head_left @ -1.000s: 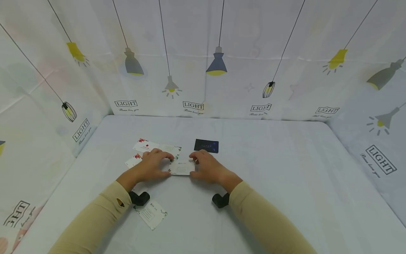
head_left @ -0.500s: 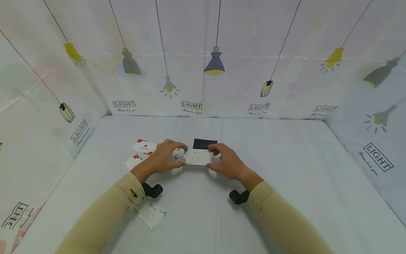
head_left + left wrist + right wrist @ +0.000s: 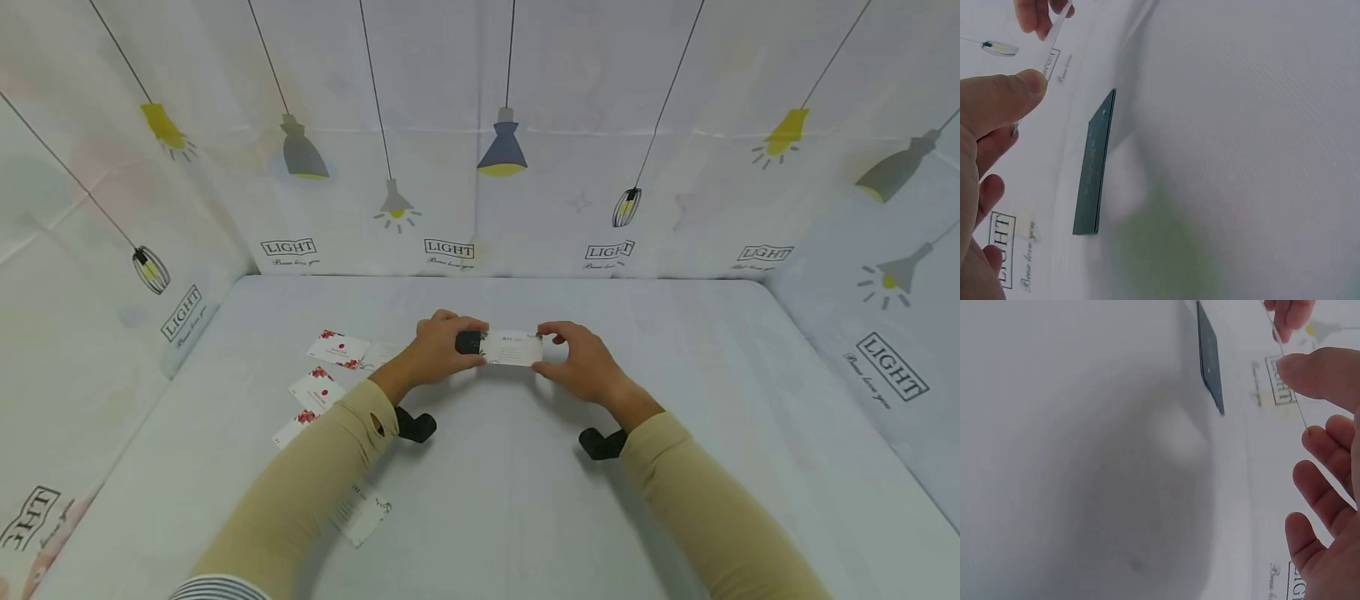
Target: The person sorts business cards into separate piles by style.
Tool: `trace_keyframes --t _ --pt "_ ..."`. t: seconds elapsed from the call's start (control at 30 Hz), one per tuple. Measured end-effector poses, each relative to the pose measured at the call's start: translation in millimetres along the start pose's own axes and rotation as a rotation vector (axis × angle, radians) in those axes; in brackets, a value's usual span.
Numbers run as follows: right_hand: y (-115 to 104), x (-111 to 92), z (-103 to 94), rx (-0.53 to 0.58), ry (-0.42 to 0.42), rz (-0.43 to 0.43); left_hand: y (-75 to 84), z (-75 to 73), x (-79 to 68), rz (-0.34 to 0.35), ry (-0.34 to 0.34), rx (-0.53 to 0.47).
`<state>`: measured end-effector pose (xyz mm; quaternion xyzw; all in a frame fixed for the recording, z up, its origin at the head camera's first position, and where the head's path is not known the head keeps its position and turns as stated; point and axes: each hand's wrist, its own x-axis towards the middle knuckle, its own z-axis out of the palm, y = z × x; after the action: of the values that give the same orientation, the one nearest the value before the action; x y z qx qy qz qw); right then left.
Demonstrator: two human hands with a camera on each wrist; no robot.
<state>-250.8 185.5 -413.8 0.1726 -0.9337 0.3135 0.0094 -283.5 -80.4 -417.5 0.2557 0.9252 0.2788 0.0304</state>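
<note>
A white printed card (image 3: 511,348) with small leaf decorations at its corners is held up between both hands above the table. My left hand (image 3: 438,348) pinches its left end, and my right hand (image 3: 587,365) pinches its right end. Both wrist views show the card almost edge-on, a thin strip (image 3: 1055,37) between thumb and fingers. Below it on the table lies a dark card or small stack of cards (image 3: 1094,169), mostly covered in the head view by the white card and left hand; one dark end (image 3: 468,342) shows.
Left of my left hand lie several white cards with red flowers, among them an upper one (image 3: 339,348) and a middle one (image 3: 318,389). Another white card (image 3: 363,515) lies near the left forearm, partly hidden by the sleeve. A patterned curtain (image 3: 637,108) stands behind the table.
Both hands have carried the white card to the right and away from the body, from beside the flower cards to over the dark card. The flower cards now show more.
</note>
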Motion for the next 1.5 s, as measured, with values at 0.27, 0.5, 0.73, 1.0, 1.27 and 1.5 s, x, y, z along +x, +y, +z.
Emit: trace_keyframes --t 0.27,0.5,0.73,1.0,1.27,1.5 --pt "22.1 2.4 -10.4 -0.040 -0.026 0.066 10.0 18.7 27.7 0.029 -0.029 0.087" --pt "40.6 4.1 -13.9 -0.050 -0.057 0.126 19.1 33.9 43.7 0.001 -0.072 0.128" --pt "50.3 6.2 -12.5 -0.041 -0.063 0.148 19.6 47.1 50.7 -0.031 -0.087 0.179" --pt "56.4 10.3 -6.3 -0.037 -0.077 0.169 19.4 49.6 52.2 -0.051 -0.128 0.200" --pt "58.4 14.5 -3.7 -0.033 -0.092 0.171 17.9 47.9 53.1 -0.076 -0.150 0.225" --pt "55.3 18.1 -2.1 -0.042 -0.108 0.182 14.2 46.2 52.5 -0.077 -0.148 0.225"
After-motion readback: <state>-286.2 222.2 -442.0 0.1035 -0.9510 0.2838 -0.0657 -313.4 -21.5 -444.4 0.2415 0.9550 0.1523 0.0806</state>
